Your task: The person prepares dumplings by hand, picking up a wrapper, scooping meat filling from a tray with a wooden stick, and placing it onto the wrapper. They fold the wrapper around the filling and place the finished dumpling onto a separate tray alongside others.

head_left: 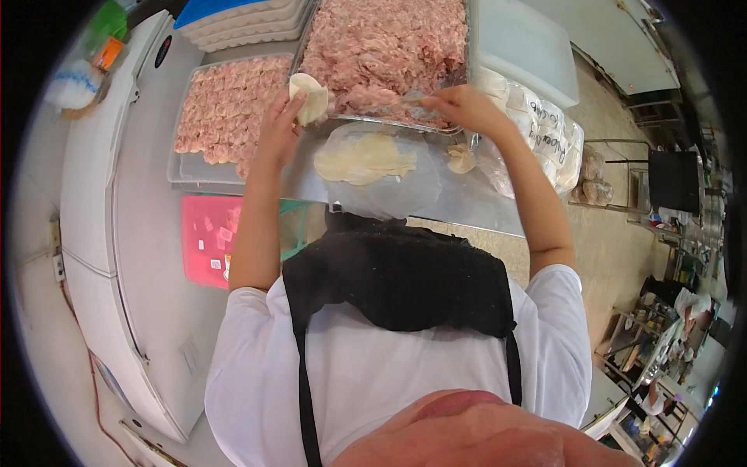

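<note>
My left hand [282, 128] is closed on a pale round dumpling wrapper [310, 100], held upright at the front left corner of a deep metal tray [405, 123]. Ground meat [381, 50] fills that tray. At its front right, my right hand [467, 109] grips a small filling spatula [418, 102] whose far end sits in the meat. Below the tray, a spread stack of wrappers [366, 159] lies on a clear plastic sheet [420, 191]. A loose crumpled wrapper [461, 159] is on the metal table near my right forearm.
Left of the meat, a plastic tray [206, 170] carries rows of filled dumplings [222, 109]. Stacked trays with a blue top [241, 19] stand behind. On the right are wrapped packs with handwriting [537, 128] and a translucent lid [525, 50]. A white refrigerator [144, 233] borders the left.
</note>
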{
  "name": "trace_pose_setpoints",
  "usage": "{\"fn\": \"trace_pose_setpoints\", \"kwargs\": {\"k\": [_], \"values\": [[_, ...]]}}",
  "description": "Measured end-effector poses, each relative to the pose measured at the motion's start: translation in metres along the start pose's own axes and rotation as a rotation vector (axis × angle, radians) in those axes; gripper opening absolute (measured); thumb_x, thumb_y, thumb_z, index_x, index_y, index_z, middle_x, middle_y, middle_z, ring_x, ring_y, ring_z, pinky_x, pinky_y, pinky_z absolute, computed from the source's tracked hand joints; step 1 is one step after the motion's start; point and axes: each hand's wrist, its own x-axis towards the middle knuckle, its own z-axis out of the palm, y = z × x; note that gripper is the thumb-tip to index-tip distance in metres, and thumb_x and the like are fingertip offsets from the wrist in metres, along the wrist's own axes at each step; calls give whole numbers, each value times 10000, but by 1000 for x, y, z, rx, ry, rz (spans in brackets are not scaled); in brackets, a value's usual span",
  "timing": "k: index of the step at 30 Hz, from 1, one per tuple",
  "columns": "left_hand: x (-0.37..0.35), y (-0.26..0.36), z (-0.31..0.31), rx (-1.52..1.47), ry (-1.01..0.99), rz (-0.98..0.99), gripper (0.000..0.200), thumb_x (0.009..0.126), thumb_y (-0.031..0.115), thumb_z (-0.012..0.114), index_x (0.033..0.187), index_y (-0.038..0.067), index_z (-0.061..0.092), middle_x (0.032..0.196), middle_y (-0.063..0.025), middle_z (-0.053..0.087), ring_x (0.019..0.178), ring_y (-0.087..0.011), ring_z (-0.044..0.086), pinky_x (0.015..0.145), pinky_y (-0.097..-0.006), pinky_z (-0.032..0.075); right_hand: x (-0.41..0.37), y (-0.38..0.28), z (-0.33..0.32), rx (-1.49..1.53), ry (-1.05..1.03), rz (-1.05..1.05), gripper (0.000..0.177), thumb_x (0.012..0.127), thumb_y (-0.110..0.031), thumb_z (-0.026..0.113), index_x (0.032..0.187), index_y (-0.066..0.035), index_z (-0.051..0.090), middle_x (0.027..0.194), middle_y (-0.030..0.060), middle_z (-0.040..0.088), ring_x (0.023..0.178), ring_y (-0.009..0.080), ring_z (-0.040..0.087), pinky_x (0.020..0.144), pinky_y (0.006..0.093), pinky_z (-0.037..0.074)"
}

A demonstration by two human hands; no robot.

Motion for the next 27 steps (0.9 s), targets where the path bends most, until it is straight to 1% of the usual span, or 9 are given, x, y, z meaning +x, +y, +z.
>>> {"fn": "trace_pose_setpoints", "kwargs": {"k": [2,5,8,14,17,20,23,24,27], "values": [[17,-6,-25,532,-16,224,261,887,193,630,1084,23,629,968,-63,668,763,-145,631,713,-265,489,-8,-9,-23,-172,-5,83,339,916,-357,533,858,-52,669,737,173,631,694,361,604,632,448,467],[18,24,-17,647,35,131,239,866,224,659,999,26,675,1027,-55,657,804,-117,599,724,-253,462,-16,-23,-22,-406,-41,100,332,918,-345,523,832,-56,663,739,172,632,721,366,608,637,455,471],[37,7,-41,521,-98,67,272,875,195,638,1079,15,636,1108,-84,624,919,-140,603,792,-275,478,-25,-31,19,-313,-9,113,349,924,-348,525,804,-45,650,705,181,611,666,335,598,617,422,464],[61,7,-32,-845,-303,-292,318,911,79,536,1194,-59,496,1197,-159,580,1088,-260,588,914,-395,506,-33,-50,17,311,178,413,380,919,-375,564,951,-16,687,667,121,606,621,208,564,612,350,446],[80,3,0,-547,-64,-160,323,917,87,508,1204,-58,487,1195,-178,577,1132,-278,561,970,-419,471,-30,-62,9,485,388,458,378,914,-365,588,988,-7,685,662,85,597,650,125,520,607,295,427],[87,1,30,-662,-102,-242,355,893,72,478,1223,-60,464,1234,-191,541,1153,-306,540,1022,-442,428,-20,-95,-7,618,485,458,366,915,-342,595,1039,-7,674,741,89,629,685,103,525,620,275,433],[79,17,61,-814,-147,-262,391,903,162,451,1229,-54,455,1237,-189,524,1186,-320,502,1031,-480,396,2,-99,12,619,614,243,342,921,-299,587,1076,-1,656,810,110,643,709,144,572,637,297,457],[75,32,72,-896,-129,-260,406,915,210,442,1226,-49,462,1207,-183,536,1177,-316,505,1022,-474,399,12,-98,19,295,720,62,289,915,-244,587,1091,-21,644,877,142,646,764,245,624,658,342,485],[79,28,72,-1023,-61,-316,537,940,429,392,1269,9,452,1262,-165,500,1221,-331,447,1042,-527,336,1,-98,16,18,589,124,249,909,-230,569,1064,-47,638,857,166,633,808,350,616,683,410,498]]}}
